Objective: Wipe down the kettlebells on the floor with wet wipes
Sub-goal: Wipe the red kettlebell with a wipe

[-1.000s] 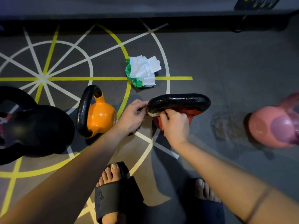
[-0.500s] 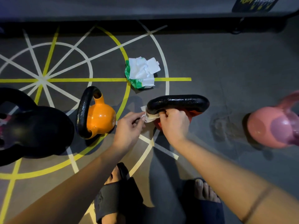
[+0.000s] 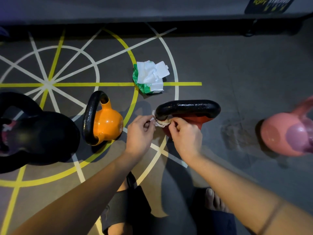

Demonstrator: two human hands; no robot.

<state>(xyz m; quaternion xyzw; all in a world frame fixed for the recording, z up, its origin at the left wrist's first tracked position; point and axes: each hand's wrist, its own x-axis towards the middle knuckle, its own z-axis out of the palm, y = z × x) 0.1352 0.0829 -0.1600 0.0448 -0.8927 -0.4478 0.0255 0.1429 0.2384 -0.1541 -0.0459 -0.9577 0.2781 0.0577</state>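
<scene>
Left hand (image 3: 140,133) pulled back; with right hand (image 3: 186,134) pinches one wipe (image 3: 160,123); four kettlebells (image 3: 188,107), one wipes pack (image 3: 149,77).

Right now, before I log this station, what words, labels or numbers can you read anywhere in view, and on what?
"STRONG", in white, on the dark rectangular sign at the top right; the yellow word before it is unclear, perhaps "body".
Smaller lines under those words: too blurred to read.
Green and white wet wipes pack: print too small to read.
Large black kettlebell: pink and white mark, blurred.

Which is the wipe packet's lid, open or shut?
Open: on the wipe packet, the white lid is flipped back and a wipe sticks out.
</scene>
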